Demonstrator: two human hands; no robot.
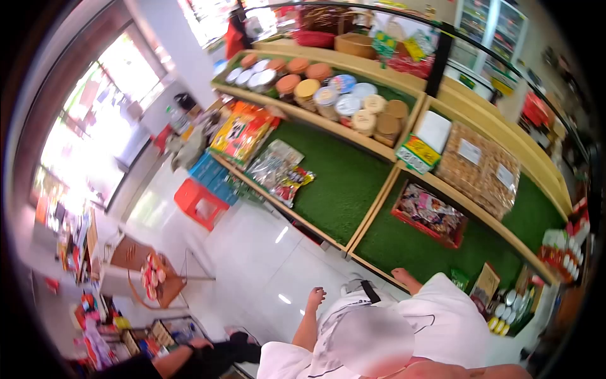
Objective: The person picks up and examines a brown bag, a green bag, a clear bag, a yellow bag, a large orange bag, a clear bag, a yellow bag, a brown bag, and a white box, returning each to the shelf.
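My left hand [316, 295] hangs over the white tiled floor [259, 268], its fingers loosely bent and slightly apart, with nothing visible in it. At the front edge of the green-lined shelf [372, 268], my right hand [403, 276] is near the wooden rim; its fingers are too small to make out clearly. Beyond it a red box [432, 215] of wrapped items sits on the green lining. White clothing [442, 316] fills the bottom centre, partly covered by a blurred patch.
Jars [325, 96] crowd the upper shelf. Bagged snacks [278, 169] and large clear packs [480, 161] lie on green lining. A red stool [201, 203] and a brown chair [161, 281] stand left. Another person's forearm [173, 361] and dark clothing show at bottom left.
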